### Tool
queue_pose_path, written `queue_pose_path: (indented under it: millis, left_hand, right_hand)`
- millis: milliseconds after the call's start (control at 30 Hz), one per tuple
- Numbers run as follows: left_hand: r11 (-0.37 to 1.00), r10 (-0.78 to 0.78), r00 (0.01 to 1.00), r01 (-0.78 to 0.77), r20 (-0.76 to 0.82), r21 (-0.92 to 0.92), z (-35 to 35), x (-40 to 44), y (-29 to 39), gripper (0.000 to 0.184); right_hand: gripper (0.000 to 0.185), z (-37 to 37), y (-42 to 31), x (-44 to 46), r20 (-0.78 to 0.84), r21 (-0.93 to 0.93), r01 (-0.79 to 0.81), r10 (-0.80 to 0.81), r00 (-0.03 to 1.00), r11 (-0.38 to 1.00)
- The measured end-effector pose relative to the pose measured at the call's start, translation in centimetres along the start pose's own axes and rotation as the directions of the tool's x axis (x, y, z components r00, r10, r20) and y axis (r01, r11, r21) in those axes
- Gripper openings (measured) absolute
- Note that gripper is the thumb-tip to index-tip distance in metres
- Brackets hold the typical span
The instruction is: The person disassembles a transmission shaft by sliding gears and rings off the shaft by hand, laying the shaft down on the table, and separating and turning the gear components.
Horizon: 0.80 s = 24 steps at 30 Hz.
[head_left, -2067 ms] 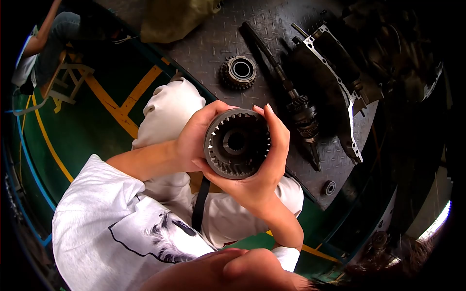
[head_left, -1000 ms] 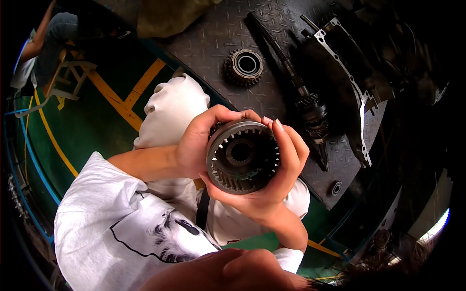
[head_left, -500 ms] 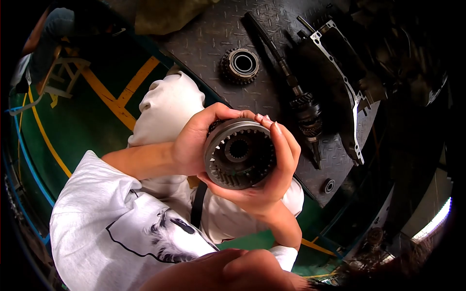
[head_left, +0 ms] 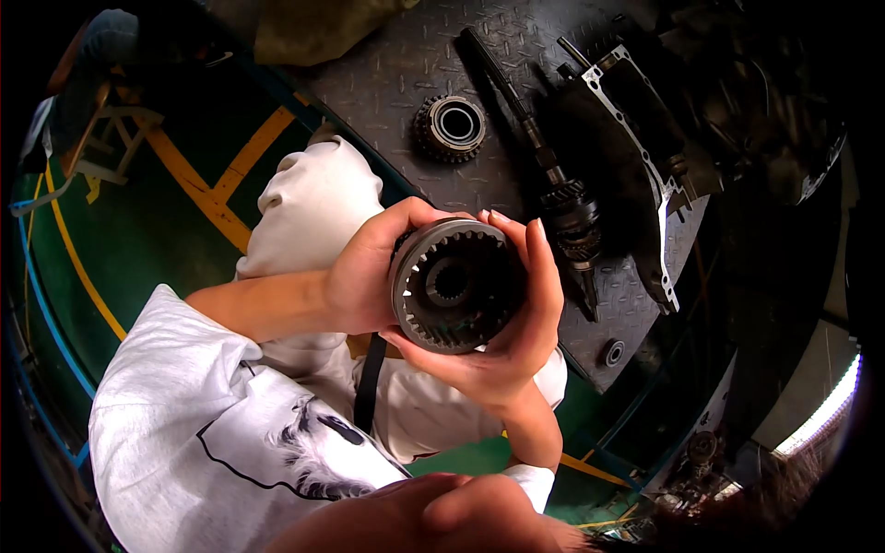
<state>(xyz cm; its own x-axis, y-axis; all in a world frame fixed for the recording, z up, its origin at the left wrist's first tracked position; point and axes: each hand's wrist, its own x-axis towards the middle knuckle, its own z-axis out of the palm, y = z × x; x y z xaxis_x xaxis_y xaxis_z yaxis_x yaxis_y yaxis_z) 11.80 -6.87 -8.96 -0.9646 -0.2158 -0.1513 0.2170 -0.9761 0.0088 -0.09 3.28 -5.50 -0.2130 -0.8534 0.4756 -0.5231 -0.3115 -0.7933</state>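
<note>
Both my hands hold a round dark metal gear sleeve [head_left: 403, 293], its open end facing up toward me. Teeth line the inner wall, and a smaller splined hole shows deep inside. My left hand [head_left: 364, 267] wraps the left side, with its fingertips over the far rim. Around the right side curls my right hand [head_left: 516, 346], its thumb below the near rim and fingers along the far right. On the steel plate beyond lies a toothed gear ring [head_left: 454, 124], apart from my hands. A long gear shaft [head_left: 567, 207] rests to its right.
The treadplate table [head_left: 396, 78] also bears a metal housing [head_left: 645, 166] at the right and a small bearing ring [head_left: 613, 352] near its corner. A cloth [head_left: 323, 32] lies at the far edge. At upper left, a person's leg [head_left: 109, 37] is beside a stool [head_left: 115, 147].
The view has shifted slightly, so the table parts appear a little further left. The sleeve has tilted slightly in my hands, and my right fingers have moved a little along its side.
</note>
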Motion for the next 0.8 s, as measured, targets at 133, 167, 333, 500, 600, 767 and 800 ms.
queue_pose_path:
  millis: [133,167,333,500,600,767,800]
  left_hand:
    - [1.000,0.021,0.998,-0.021,0.056,-0.004,-0.19,-0.03,-0.06,0.032]
    - [1.000,0.021,0.998,-0.021,0.059,-0.004,-0.11,-0.05,-0.02,0.032]
    - [1.000,0.002,0.999,-0.003,0.039,0.029,-0.34,-0.07,0.06,0.033]
    - [0.998,0.003,1.000,-0.004,0.024,0.058,-0.44,-0.21,-0.10,0.036]
    - [0.998,0.013,1.000,-0.012,-0.005,0.063,-0.64,-0.19,-0.22,0.036]
    - [0.999,0.003,1.000,-0.004,0.018,0.039,-0.74,-0.13,-0.18,0.036]
    - [0.999,0.000,1.000,0.000,0.002,0.040,-0.68,-0.14,-0.14,0.037]
  right_hand:
    - [0.109,0.03,0.23,0.08,0.012,0.036,0.019,-0.019,1.000,0.999]
    - [0.109,0.06,0.20,0.12,0.012,0.034,0.021,-0.022,1.000,0.999]
    - [0.111,0.04,0.17,0.06,0.004,0.046,0.023,-0.023,1.000,0.999]
    - [0.110,-0.16,-0.34,0.06,-0.021,-0.013,-0.030,0.030,0.999,0.999]
    - [0.109,-0.16,-0.16,0.15,-0.023,-0.015,-0.033,0.032,0.999,0.999]
    - [0.108,-0.19,-0.06,0.22,-0.021,0.009,-0.002,0.002,1.000,1.000]
    - [0.114,-0.39,0.00,0.20,0.026,-0.022,-0.001,0.001,1.000,1.000]
